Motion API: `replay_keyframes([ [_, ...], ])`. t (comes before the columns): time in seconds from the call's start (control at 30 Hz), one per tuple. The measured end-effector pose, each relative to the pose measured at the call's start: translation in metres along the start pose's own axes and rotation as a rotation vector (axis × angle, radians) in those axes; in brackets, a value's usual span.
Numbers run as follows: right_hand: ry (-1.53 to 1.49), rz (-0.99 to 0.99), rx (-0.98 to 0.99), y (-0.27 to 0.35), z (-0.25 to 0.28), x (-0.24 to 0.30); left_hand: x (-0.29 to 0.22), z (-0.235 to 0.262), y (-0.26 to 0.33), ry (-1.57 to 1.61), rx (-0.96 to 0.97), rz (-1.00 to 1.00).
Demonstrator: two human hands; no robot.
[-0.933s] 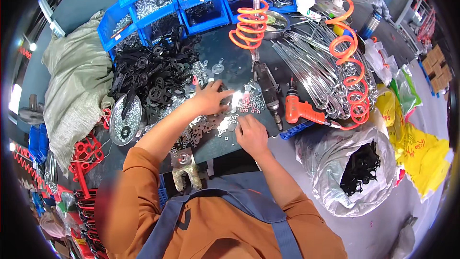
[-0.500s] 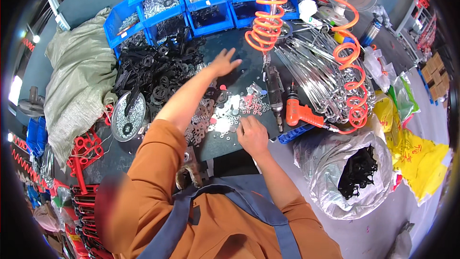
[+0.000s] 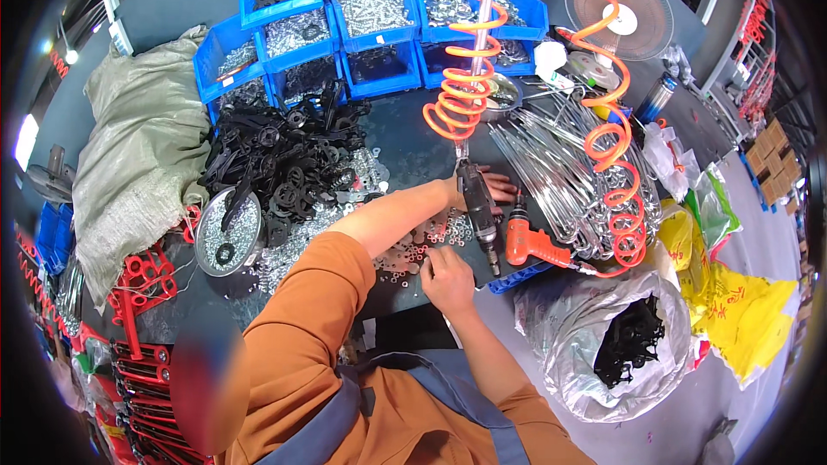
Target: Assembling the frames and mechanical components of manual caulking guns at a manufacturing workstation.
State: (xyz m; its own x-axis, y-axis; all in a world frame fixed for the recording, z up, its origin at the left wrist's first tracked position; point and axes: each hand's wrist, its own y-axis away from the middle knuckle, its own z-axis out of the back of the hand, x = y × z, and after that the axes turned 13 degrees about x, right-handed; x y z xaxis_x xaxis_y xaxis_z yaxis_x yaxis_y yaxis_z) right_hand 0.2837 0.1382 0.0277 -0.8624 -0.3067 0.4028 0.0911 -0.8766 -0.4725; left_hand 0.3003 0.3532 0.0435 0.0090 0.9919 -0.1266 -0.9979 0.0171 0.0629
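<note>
Now left hand (image 3: 493, 184) grips ribbed black air tool (image 3: 478, 211); right fingers (image 3: 435, 260) pinch shiny washers (image 3: 412, 250).

The hanging air screwdriver (image 3: 476, 207) hid most of the left hand (image 3: 493, 185); its fingers' grip could not be told.

The left arm, in an orange sleeve pushed up above the elbow, stretches forward and to the right across the body, forearm bare and nearly straight. The left hand (image 3: 493, 185) lies at its far end, palm down, fingers extended to the right, partly hidden so that only the knuckles and fingers show. The right arm is bent close to the torso, its forearm rising from the lower edge. The right hand (image 3: 446, 275) sits palm down, fingers curled, fingertips pressed low near the left forearm.
</note>
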Motion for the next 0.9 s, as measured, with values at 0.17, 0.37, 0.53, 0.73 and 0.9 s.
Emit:
replay_keyframes([
  [0.17,-0.015,0.037,-0.022,-0.001,0.002,0.003,-0.006,-0.004,0.045,0.147,-0.109,-0.272],
  [0.37,-0.068,-0.008,0.071,0.002,-0.001,0.001,-0.024,0.007,0.127,0.334,0.069,-0.074],
  [0.53,-0.087,-0.016,0.054,0.002,0.002,0.003,-0.055,0.025,0.178,0.231,-0.044,-0.007],
  [0.73,-0.096,0.024,0.015,0.002,0.001,0.005,-0.035,0.051,0.280,-0.227,-0.487,0.768],
  [0.9,-0.100,0.016,0.026,0.003,0.001,0.004,-0.066,0.070,0.353,-0.476,-0.549,1.446],
])
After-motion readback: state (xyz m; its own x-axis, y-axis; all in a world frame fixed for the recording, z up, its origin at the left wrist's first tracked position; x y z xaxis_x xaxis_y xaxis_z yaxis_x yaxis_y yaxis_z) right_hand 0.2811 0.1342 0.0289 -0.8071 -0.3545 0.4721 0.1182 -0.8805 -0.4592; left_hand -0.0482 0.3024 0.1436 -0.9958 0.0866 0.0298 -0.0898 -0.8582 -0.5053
